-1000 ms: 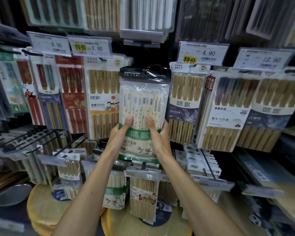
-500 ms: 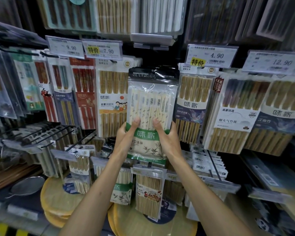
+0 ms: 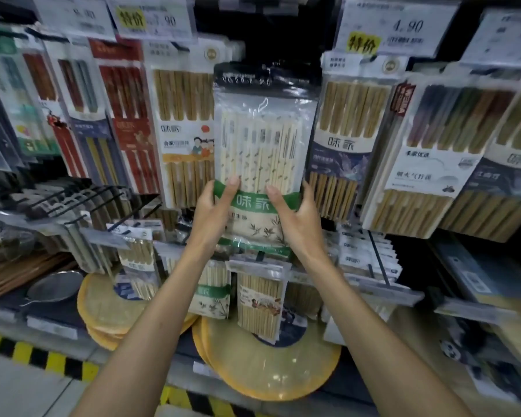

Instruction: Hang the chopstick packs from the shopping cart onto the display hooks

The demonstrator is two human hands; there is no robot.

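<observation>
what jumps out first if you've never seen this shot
The clear chopstick pack with a green band, held up at centre by the left hand and right hand gripping its lower part. Above right sits a 4.90 price tag, and round yellow mats lie on the shelf below.

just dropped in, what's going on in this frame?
A person is stocking a shop display of chopsticks. The left hand and right hand grip the lower end of a clear chopstick pack with a green band. They hold it upright against the hanging rows, between a cartoon-label pack and a navy-label pack. Its black header is up near the top of the neighbouring packs, but whether it is on a hook cannot be seen.
</observation>
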